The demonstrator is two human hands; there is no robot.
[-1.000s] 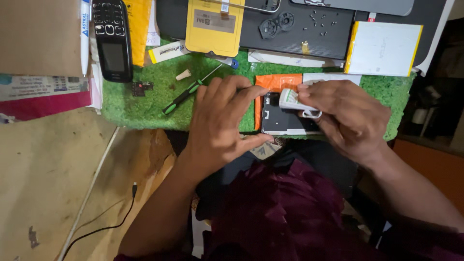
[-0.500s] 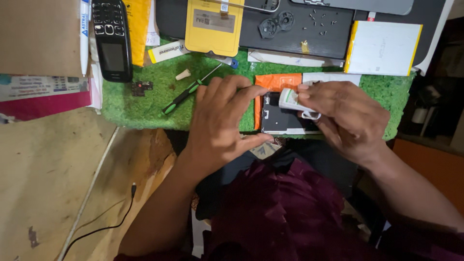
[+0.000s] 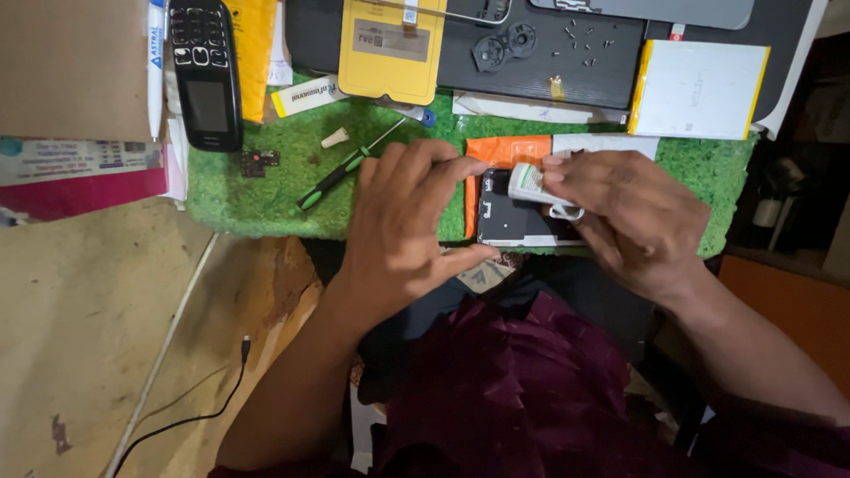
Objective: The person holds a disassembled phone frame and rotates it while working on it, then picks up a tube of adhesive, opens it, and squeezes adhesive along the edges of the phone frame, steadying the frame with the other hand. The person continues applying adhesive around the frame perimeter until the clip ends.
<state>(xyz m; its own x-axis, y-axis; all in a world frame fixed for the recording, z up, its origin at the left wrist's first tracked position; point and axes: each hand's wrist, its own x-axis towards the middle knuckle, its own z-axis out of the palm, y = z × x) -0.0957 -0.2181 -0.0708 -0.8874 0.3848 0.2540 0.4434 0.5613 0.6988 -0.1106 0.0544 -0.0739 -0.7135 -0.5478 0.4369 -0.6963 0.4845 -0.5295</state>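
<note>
Head view, looking down at a repair station.

Left hand (image 3: pixel 403 217): laid over the near edge of the green turf mat (image 3: pixel 257 199), fingers (image 3: pixel 443 168) spread narrow and curved around the left end of an opened phone body (image 3: pixel 522 221), thumb along its near edge, forefinger along its far edge. Grips the phone body.

Right hand (image 3: pixel 633 217): over the right part of the phone body, fingers pinched on a small white tube (image 3: pixel 529 183), nozzle end aimed left above the phone's upper left corner.

Opened phone body: dark, flat on the mat at its near edge, between the two hands; orange sheet (image 3: pixel 509 150) directly behind and partly under it.

Also on the mat: green-handled screwdriver (image 3: pixel 341 173) lying aslant just left of the left hand; small dark circuit part (image 3: pixel 258 160) farther left; small white cap-like piece (image 3: pixel 335 137).

Beyond the mat: black keypad phone (image 3: pixel 205 71) at the left; yellow panel (image 3: pixel 391 49) on a dark tray (image 3: pixel 540 75) bearing loose screws (image 3: pixel 580 40); white flat battery with yellow edges (image 3: pixel 699 88) at the right.

Lower left: bare worn table (image 3: pixel 88 310) with a thin black cable (image 3: pixel 190 403).
</note>
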